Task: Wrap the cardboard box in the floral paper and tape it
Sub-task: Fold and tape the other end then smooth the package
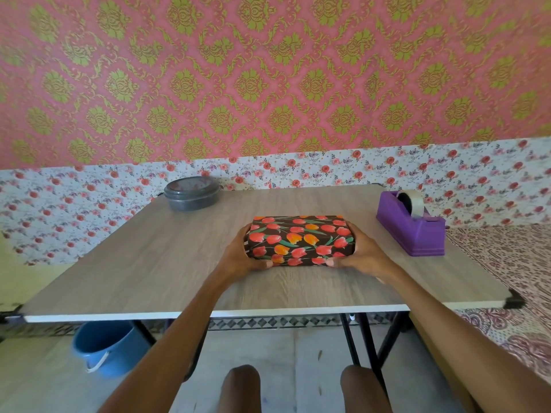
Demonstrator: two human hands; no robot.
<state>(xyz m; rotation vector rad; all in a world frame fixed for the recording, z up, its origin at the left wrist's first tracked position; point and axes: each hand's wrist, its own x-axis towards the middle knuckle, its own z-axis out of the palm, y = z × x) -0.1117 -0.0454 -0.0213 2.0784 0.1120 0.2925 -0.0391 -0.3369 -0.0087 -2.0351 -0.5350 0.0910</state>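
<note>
Dark floral paper (298, 231) with red and orange tulips covers every face of the box (299, 248) that shows. The box lies flat near the middle of the desk (149, 263). The left hand (241, 254) grips its left end and the right hand (360, 254) its right end. On each hand the fingers curl round the end and the thumb presses on the near side.

To my eye the wrapping is all but done, and the ends are the weak spot. A pale sliver shows at the left end beside the fingers. I cannot tell whether it is tape, the paper's underside or a gap. No tape is visible on the top or near face, and the hands hide both end folds. If those folds are only held shut by the grip, letting go could let them spring open.

The purple tape dispenser (414, 231) stands well apart at the right, so reaching it would free one end. A hard squeeze might also crease or tear the paper at the corners. The grey lidded container (192, 193) at the back left is clear of it all
</note>
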